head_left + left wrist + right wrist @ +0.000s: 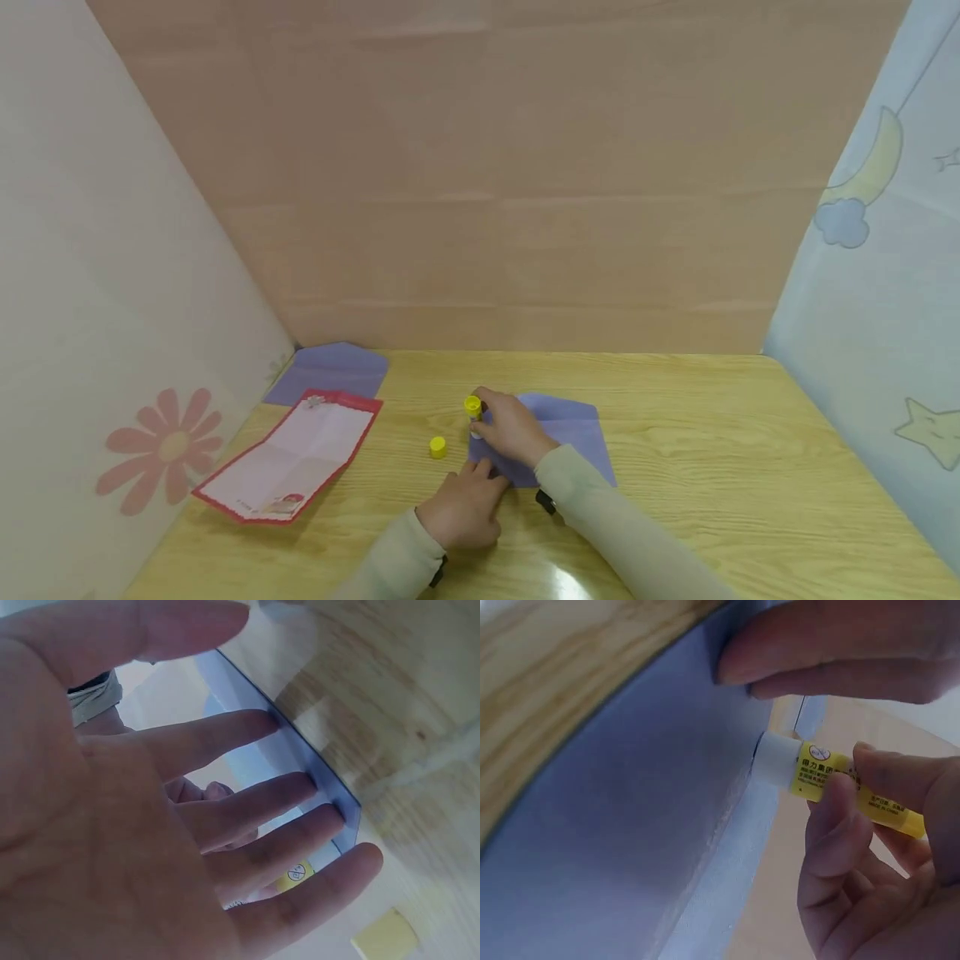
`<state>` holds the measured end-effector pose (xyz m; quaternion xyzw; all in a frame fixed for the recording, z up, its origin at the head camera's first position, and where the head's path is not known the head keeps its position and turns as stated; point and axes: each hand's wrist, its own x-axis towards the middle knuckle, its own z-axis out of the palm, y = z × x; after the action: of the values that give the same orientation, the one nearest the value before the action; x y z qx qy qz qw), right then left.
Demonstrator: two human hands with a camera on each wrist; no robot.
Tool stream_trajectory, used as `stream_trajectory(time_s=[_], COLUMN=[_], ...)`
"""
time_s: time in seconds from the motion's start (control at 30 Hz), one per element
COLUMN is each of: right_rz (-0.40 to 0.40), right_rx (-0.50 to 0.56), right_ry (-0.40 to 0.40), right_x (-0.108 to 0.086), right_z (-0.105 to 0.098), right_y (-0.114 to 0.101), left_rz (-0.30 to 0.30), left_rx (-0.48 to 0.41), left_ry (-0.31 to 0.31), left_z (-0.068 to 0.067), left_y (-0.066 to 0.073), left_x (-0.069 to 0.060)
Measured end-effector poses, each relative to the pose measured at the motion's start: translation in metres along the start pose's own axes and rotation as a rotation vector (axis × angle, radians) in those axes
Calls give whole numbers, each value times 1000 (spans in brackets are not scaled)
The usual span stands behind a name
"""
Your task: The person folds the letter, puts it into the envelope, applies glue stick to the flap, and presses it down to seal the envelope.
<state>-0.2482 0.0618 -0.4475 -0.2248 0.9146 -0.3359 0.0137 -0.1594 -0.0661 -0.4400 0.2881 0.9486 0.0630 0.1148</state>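
A yellow and white glue stick [474, 410] [840, 780] is pinched by my right hand [513, 427] [877, 877], its white end down against the left side of a purple envelope [577, 437] [622, 787]. The fingertips of my left hand [463, 507] [150, 810] rest on the envelope's near left edge, fingers spread and nearly straight. In the left wrist view part of the glue stick [295, 876] shows behind those fingers. Left of the envelope, a yellow cap [438, 447] [385, 937] stands on the wooden table.
A red-bordered white card [300, 454] with fold lines lies at the left of the table [705, 467]. Beyond it, a second purple envelope [337, 371] lies in the far left corner. Walls with printed patterns stand left and right, with a plain brown one at the back.
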Motion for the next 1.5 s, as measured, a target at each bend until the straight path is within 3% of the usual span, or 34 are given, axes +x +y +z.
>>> stream_trajectory(time_s=[0.3,0.7,1.1,1.5], right_rz=[-37,18,127,154], right_rx=[25,49,33,-8], right_ry=[-26,6,43,60], right_x=[-8,-25,-51,-70], right_z=[-5,-23,-48,-74], right_y=[9,31,54,77], left_rz=[-9,-14,-35,-24], left_rx=[9,23,27,19], left_ry=[-28,-28,-57,-30], left_z=[2,5,3,0], left_y=[-1,-1,1,0], left_x=[1,6,6,2])
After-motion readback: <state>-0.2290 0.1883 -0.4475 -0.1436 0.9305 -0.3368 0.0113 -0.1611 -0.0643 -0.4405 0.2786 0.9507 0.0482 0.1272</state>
